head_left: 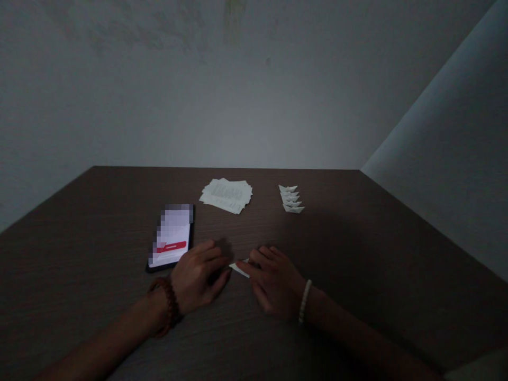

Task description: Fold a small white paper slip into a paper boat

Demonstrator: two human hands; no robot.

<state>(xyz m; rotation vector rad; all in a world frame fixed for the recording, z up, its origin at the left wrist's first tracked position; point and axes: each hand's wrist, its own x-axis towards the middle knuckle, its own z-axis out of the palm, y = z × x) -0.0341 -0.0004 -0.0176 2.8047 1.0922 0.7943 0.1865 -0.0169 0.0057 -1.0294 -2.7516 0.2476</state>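
"Where is the white paper (235, 266) seen?"
"Partly under the bent fingers of the right hand (277, 283), its left tip bordered by the slightly parted fingertips of the left hand (201, 276)."
"Gripped?"
"That cannot be told."

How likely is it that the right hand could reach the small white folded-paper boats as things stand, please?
Probably yes: only brown wood-grained tabletop shows between the right hand and the boats, though that hand is touching a folded white paper piece.
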